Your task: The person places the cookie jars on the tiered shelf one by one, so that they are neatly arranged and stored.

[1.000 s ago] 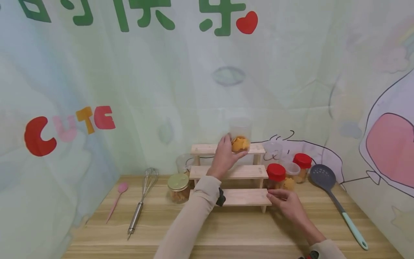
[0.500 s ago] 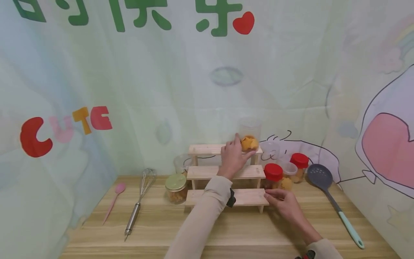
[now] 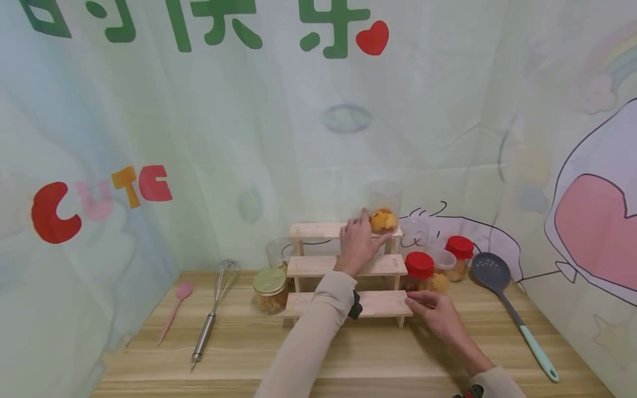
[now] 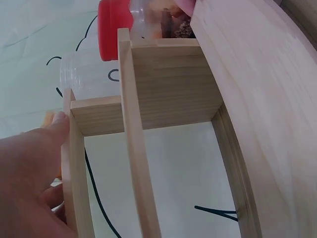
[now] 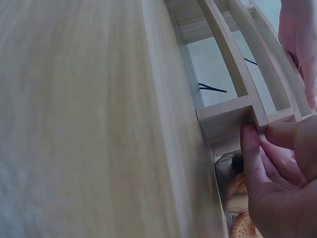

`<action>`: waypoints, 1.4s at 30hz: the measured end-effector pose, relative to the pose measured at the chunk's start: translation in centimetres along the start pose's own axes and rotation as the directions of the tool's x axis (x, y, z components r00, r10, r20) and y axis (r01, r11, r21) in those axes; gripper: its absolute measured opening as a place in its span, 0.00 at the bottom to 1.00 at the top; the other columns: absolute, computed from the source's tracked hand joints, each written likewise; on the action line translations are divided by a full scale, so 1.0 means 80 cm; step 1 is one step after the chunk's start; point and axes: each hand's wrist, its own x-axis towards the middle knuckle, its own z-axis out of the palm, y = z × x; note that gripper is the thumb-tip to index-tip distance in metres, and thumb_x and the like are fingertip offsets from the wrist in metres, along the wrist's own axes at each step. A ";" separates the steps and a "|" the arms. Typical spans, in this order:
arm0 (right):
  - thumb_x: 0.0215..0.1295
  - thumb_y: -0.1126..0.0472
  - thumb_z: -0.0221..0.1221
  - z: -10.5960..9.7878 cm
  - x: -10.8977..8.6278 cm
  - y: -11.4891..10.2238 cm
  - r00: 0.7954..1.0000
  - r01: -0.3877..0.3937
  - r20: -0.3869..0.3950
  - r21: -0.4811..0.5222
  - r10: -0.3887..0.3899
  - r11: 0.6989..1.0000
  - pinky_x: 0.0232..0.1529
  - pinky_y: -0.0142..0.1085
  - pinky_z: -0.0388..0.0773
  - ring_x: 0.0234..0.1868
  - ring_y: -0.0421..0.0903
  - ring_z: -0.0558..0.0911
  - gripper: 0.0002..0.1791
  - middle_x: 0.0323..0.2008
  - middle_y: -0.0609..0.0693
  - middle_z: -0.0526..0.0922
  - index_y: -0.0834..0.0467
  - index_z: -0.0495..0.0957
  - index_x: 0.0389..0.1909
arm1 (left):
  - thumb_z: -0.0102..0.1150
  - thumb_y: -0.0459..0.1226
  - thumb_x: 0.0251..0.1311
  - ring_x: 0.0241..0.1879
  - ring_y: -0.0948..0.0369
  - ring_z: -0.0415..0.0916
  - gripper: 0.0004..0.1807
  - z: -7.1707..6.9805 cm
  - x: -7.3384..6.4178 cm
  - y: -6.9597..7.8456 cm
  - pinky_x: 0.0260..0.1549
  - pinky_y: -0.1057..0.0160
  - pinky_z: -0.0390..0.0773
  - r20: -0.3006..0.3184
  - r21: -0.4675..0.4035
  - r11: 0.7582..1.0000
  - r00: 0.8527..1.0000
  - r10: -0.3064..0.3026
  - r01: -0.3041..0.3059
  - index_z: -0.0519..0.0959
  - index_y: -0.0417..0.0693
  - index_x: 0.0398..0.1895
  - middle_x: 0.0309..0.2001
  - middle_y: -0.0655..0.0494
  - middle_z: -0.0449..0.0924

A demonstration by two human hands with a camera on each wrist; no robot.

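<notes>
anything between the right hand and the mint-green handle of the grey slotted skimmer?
Only bare light-wood tabletop between the right hand and the mint-green handle. Shows in the head view; neither wrist view has the handle.

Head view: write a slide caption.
Left hand holds a clear jar at the top shelf; right hand pinches the bottom shelf.

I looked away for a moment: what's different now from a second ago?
The clear jar has moved right along the top tier, the left hand going with it. Nothing was visibly let go. The right hand still pinches the bottom step at its right end; the whisk and skimmer lie as before.
</notes>
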 end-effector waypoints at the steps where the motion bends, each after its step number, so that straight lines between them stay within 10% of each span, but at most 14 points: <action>1: 0.75 0.54 0.69 0.001 0.000 0.000 1.000 0.000 0.001 -0.005 0.000 1.000 0.50 0.34 0.81 0.55 0.49 0.86 0.20 0.56 0.60 0.91 0.63 0.88 0.58 | 0.63 0.64 0.72 0.73 0.50 0.73 0.52 0.000 -0.002 -0.003 0.73 0.49 0.72 -0.003 -0.009 1.000 1.000 0.010 -0.010 0.58 0.45 0.86 0.77 0.48 0.75; 11: 0.74 0.55 0.70 0.009 -0.003 0.004 1.000 0.026 0.000 -0.013 -0.026 1.000 0.47 0.28 0.81 0.51 0.46 0.87 0.19 0.54 0.60 0.91 0.64 0.88 0.57 | 0.67 0.52 0.75 0.77 0.48 0.70 0.41 -0.012 -0.035 -0.043 0.76 0.51 0.73 -0.079 -0.199 0.970 0.989 0.126 -0.139 0.66 0.42 0.81 0.78 0.44 0.72; 18: 0.74 0.56 0.70 0.010 -0.004 0.001 0.999 0.049 0.002 -0.039 -0.049 0.998 0.45 0.28 0.81 0.49 0.45 0.88 0.18 0.53 0.61 0.92 0.65 0.88 0.56 | 0.66 0.46 0.76 0.75 0.51 0.72 0.32 -0.034 -0.079 -0.086 0.73 0.48 0.75 -0.199 -0.290 0.945 0.976 0.094 -0.150 0.71 0.48 0.78 0.75 0.49 0.75; 32: 0.74 0.52 0.70 0.006 -0.004 -0.013 1.000 -0.010 0.027 -0.034 0.011 0.999 0.45 0.31 0.81 0.50 0.45 0.87 0.22 0.55 0.61 0.91 0.64 0.87 0.59 | 0.70 0.36 0.71 0.69 0.44 0.74 0.28 -0.079 -0.155 -0.199 0.70 0.40 0.74 -0.421 -0.220 0.957 0.903 0.081 -0.188 0.76 0.43 0.72 0.68 0.44 0.80; 42: 0.74 0.51 0.70 -0.003 -0.006 -0.009 0.998 -0.064 0.026 -0.009 0.065 0.998 0.42 0.30 0.81 0.46 0.42 0.85 0.25 0.55 0.60 0.91 0.64 0.85 0.62 | 0.74 0.45 0.69 0.75 0.43 0.66 0.40 -0.089 -0.174 -0.255 0.76 0.38 0.68 -0.287 -0.339 0.940 0.947 -0.144 0.040 0.68 0.40 0.77 0.74 0.40 0.72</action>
